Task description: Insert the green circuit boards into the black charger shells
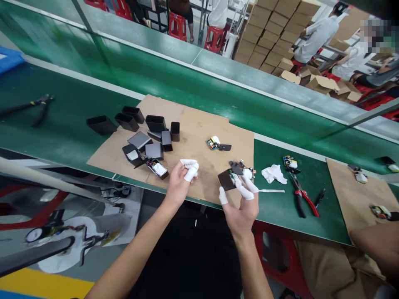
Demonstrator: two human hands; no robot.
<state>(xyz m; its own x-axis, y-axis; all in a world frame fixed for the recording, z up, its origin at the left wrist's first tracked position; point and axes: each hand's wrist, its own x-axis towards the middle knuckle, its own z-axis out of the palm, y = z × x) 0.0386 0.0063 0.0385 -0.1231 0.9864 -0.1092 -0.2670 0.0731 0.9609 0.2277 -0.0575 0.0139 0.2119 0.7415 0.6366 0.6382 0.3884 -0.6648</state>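
My left hand (182, 180), white covers on its fingertips, is closed above the brown cardboard (199, 166); whatever its curled fingers may hold is hidden. My right hand (243, 203) also wears white finger covers. Its thumb and fingers are spread, with the fingertips over a small circuit board (249, 172) and beside a dark plastic casing (226, 180); whether they touch cannot be made out. Farther up the cardboard lies another circuit board (213, 143) with a black end piece (225, 147). Left of my left hand is an opened casing with white parts (158, 168) inside.
Several black casings (156, 123) stand at the left of the cardboard. To the right lie a crumpled white tissue (274, 173), red-handled pliers (301, 197) and another board (290, 162). Black cutters (40, 104) lie far left. A co-worker's arm (377, 245) is at right.
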